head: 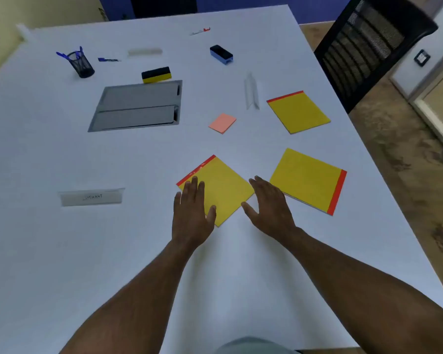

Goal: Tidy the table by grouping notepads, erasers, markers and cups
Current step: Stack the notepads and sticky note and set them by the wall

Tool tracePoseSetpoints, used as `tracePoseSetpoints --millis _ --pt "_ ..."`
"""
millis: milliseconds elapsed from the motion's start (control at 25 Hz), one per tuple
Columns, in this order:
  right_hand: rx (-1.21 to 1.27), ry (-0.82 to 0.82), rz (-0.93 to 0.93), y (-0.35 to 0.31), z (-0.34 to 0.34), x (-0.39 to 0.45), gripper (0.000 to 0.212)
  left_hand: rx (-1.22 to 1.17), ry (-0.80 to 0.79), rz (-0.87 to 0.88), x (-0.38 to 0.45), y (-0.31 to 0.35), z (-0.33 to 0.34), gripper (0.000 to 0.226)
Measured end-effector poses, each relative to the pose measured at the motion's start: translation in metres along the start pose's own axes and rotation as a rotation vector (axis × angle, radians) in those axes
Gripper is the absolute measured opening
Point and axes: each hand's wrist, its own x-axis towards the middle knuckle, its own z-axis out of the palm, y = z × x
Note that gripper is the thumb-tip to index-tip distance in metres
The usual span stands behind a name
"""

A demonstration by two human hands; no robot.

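Observation:
Three yellow notepads with red bindings lie on the white table [49,149]. The nearest notepad [223,187] is under my left hand [192,213], which rests flat on its left corner with fingers spread. My right hand [269,205] hovers open just right of it, over the edge of a second notepad [310,180]. The third notepad [298,112] lies farther back right. A pink sticky pad [222,123] sits mid-table. A yellow-black eraser [156,74] and a blue-black eraser [221,54] lie at the back. A black mesh cup [82,63] holds blue markers.
A grey cable hatch [138,106] is set into the table's middle. Clear name holders stand at the left [91,197], centre back [251,90] and far back [145,51]. A blue marker [107,59] and a red marker [200,31] lie loose. A black chair [368,47] stands right.

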Motion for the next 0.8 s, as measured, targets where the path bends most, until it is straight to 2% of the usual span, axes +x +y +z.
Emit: tracePoseSetpoints --millis 320,440,560,680,800 --pt "0.124 -0.235 0.197 0.033 0.034 0.021 0.064 -0.364 -0.157 -0.350 0.018 -0.001 0.039 0.072" --pt "0.170 -0.294 0.263 0.037 0.049 0.039 0.066 -0.551 -0.231 -0.611 0.032 -0.011 0.045 0.072" --pt "0.244 -0.294 0.343 0.041 0.060 0.066 0.067 -0.662 -0.222 -0.809 0.045 -0.020 0.051 0.076" --pt "0.270 -0.280 0.406 0.040 0.068 0.086 0.066 -0.653 -0.212 -0.878 0.053 -0.027 0.059 0.075" --pt "0.268 -0.273 0.448 0.037 0.073 0.099 0.063 -0.750 -0.142 -0.954 0.060 -0.028 0.065 0.071"
